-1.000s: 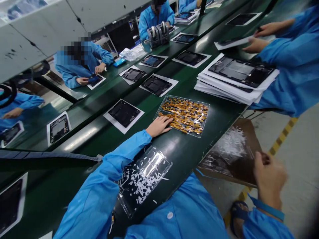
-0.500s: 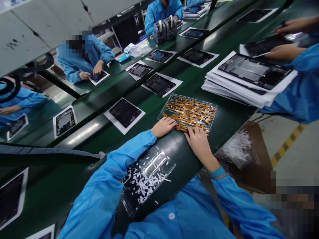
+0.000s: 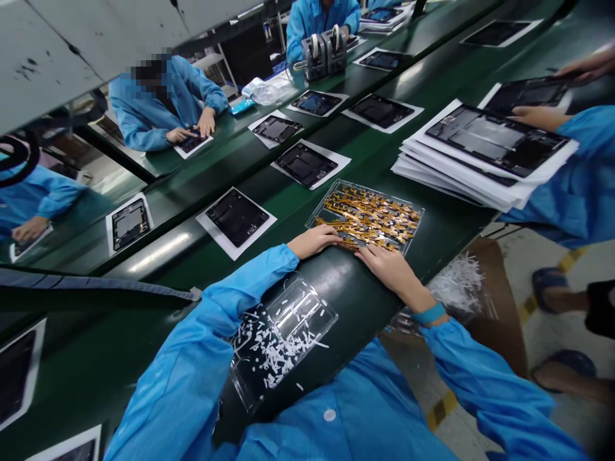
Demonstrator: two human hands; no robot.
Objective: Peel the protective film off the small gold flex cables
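1. The left hand (image 3: 317,240) and right hand (image 3: 384,266) cover part of the near edge of a clear tray (image 3: 415,233); whether the fingertips pinch any of its orange strips (image 3: 375,214), I cannot tell.
2. The left sleeve (image 3: 192,339) hides part of a second tray (image 3: 300,307), which carries white scraps (image 3: 281,352).
3. The frame cuts off a dark panel (image 3: 14,371) at the left and a co-worker's hand (image 3: 593,66) at the right.
4. Both hands are palm down, their fingers kept close together, not spread; the fingertips nearly meet, with a narrow gap between. A blue band (image 3: 429,314) circles the right wrist.
5. The strip-filled tray lies flat on the dark green counter (image 3: 355,310), beside a stack of papers (image 3: 446,174) with a panel on top.
6. Below the counter's edge, a cardboard box (image 3: 500,301) holds white shreds (image 3: 461,282); yellow-and-black tape (image 3: 442,410) marks the floor.
7. Across the counter, a co-worker in blue (image 3: 163,105) handles another panel (image 3: 192,142).
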